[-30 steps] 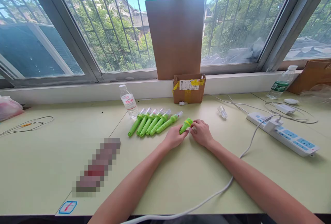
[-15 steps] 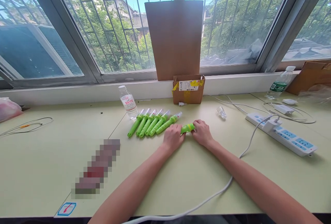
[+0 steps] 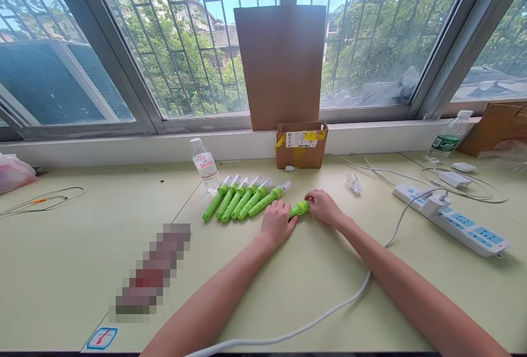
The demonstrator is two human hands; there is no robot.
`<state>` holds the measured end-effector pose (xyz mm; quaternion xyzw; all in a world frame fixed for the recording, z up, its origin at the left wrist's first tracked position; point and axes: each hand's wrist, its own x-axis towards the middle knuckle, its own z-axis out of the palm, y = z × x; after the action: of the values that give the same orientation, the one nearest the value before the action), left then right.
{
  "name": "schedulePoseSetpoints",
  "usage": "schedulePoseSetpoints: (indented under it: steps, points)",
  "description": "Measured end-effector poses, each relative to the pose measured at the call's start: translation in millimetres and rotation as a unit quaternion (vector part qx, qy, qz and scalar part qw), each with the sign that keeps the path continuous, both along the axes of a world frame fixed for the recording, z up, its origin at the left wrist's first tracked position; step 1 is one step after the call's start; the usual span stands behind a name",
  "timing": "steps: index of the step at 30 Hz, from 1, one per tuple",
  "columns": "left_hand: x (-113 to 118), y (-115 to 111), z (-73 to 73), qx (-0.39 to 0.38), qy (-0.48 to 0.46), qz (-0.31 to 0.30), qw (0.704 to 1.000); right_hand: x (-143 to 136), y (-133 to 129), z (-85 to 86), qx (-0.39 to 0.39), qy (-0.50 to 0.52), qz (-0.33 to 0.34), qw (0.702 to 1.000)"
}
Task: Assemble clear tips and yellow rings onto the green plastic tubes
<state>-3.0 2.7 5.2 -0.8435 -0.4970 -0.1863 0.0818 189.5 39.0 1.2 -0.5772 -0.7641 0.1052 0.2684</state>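
1. Pale green table point(image 3: 74, 258) is spread across the lower frame; a window is seen above.
2. Cardboard box point(image 3: 302, 145) is set at centre by the sill, water bottle point(image 3: 205, 165) to its left.
3. Row of green tubes point(image 3: 241, 197) is laid left of centre.
4. Left hand point(image 3: 276, 224) is closed around one green tube point(image 3: 299, 209), centre frame, low over the table.
5. Right hand point(image 3: 326, 208) is pinched on the tube's upper-right end.

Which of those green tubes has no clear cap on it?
The green tube held between the left hand and right hand. The six tubes in the row beside it each show a clear cap at the far end.
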Motion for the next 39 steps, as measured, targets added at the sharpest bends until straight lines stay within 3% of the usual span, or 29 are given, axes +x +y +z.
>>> schedulePoseSetpoints:
  steps: [5,10,19,30,39]
  points:
    - [0,0,0.5,0.006,0.001,0.004,1.000,-2,16,9.1,-0.026,-0.013,0.015,0.999]
    - [1,-1,1.7,0.002,0.004,0.004,1.000,-8,43,17.3,-0.031,-0.025,-0.015,0.999]
    - [-1,-5,3.1,-0.005,0.019,0.001,1.000,-19,89,8.9,-0.056,-0.048,-0.048,0.996]
    - [2,-10,6.8,-0.021,0.016,0.006,1.000,-33,118,13.1,-0.044,-0.078,-0.004,0.996]
    - [2,-10,4.7,-0.017,0.026,0.004,1.000,-46,122,18.9,-0.032,-0.108,-0.030,0.993]
